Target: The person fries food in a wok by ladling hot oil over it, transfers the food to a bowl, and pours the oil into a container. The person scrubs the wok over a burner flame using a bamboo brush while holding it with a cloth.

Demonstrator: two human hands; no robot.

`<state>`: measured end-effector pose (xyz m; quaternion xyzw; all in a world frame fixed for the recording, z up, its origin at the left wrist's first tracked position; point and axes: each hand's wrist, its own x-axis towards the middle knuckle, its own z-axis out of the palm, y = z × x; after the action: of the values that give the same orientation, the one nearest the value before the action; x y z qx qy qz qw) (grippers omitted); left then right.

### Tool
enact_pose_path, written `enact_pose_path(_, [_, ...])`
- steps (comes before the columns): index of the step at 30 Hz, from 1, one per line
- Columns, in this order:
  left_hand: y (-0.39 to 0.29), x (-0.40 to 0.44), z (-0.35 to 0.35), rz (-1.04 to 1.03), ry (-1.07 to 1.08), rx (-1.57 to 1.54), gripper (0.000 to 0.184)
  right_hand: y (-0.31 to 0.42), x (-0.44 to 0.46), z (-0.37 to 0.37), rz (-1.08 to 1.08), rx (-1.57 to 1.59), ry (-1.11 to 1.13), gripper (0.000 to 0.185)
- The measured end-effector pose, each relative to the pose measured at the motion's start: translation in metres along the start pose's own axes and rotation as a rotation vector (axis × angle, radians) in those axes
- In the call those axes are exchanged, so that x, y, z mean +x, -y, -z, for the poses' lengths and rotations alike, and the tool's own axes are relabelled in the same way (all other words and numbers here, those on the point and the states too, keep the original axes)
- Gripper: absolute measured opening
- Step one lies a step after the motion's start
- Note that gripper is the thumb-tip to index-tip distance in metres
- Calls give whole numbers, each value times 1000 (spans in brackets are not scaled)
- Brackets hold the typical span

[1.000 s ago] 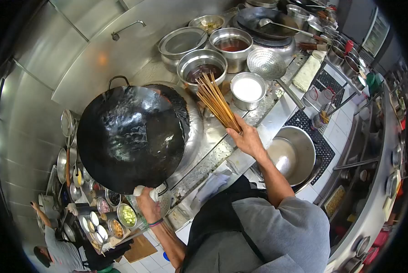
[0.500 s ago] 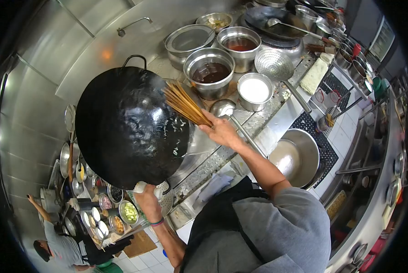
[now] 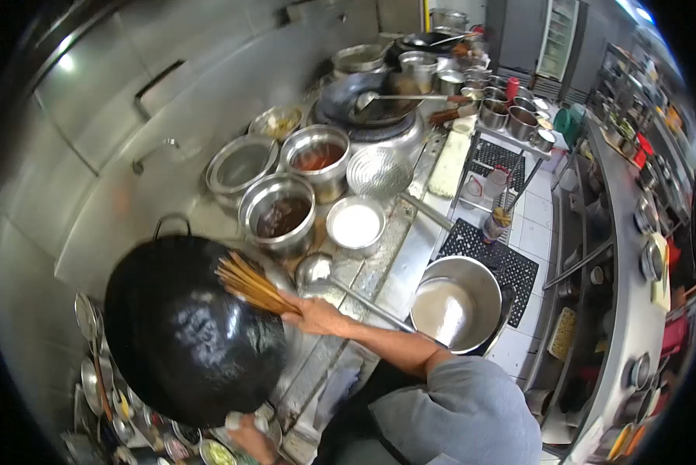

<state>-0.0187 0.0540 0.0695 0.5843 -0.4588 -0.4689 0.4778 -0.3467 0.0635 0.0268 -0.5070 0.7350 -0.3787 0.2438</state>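
A large black wok sits tilted on the stove, its inside wet and shiny. My right hand is closed around a bamboo wok brush, whose splayed bristles reach over the wok's right side. At the wok's near edge, my left hand is closed on a white cloth by the rim; the handle under it is hidden. The wok's far loop handle stands free. A ladle lies to the right of the brush.
Beyond the wok stand pots of dark sauce and red liquid, plus a white-filled pot. A perforated strainer rests nearby. Right of my arm is a big steel pot. Another wok sits farther off.
My view has swung up and to the right, so the wok and both hands appear lower and farther left. Both hands keep their holds. The person at lower left is out of view.
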Motion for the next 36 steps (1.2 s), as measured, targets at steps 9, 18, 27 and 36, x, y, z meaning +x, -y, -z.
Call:
enact_pose_path(9, [31, 24, 32, 309, 266, -133, 18, 62, -3, 99, 69, 807, 268, 98])
enact_pose_path(18, [69, 88, 8, 693, 399, -586, 18, 128, 85, 47, 332, 1302, 298, 88])
enact_pose_path(27, [31, 93, -34, 827, 245, -525, 21, 172, 182, -61, 399, 568, -281, 94])
enact_pose_path(36, [28, 93, -38, 842, 233, -525, 19, 121, 143, -162, 208, -284, 321, 68])
